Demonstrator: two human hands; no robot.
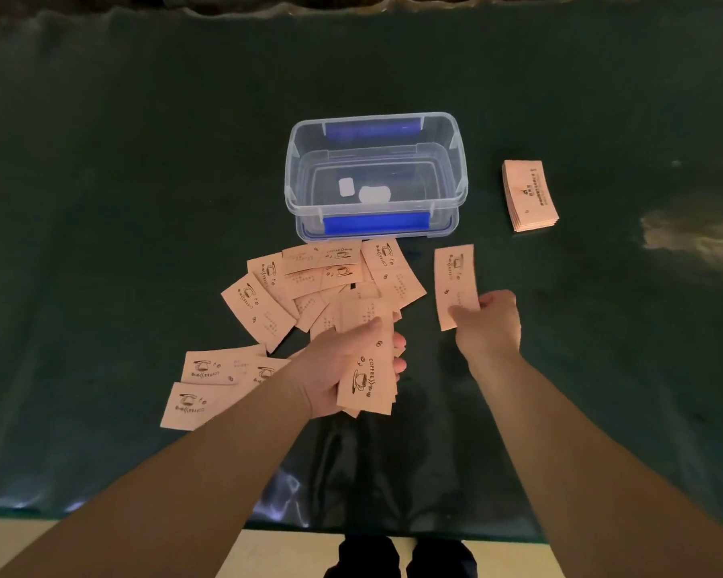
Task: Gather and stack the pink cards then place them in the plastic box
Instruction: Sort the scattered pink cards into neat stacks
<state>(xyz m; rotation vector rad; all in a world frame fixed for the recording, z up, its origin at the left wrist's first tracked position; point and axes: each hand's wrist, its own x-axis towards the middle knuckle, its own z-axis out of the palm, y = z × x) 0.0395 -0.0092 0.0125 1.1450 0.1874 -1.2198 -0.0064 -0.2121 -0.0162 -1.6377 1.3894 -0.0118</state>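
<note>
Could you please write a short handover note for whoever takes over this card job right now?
Left hand grips a partial stack of pink cards.
Right hand pinches a single card by its near end.
Loose cards lie scattered in front of the plastic box; more near the left forearm.
A finished stack sits right of the box.
The box holds no cards yet.
Left: gather the rest, square the stacks, put all in the box.

Both bare forearms reach forward over the table. The left hand (pixel 335 369) is turned palm-up, fingers and thumb curled round a stack of cards (pixel 368 369). The right hand (pixel 491 323), knuckles up, pinches a single card (pixel 456 281) by its near end.
</note>
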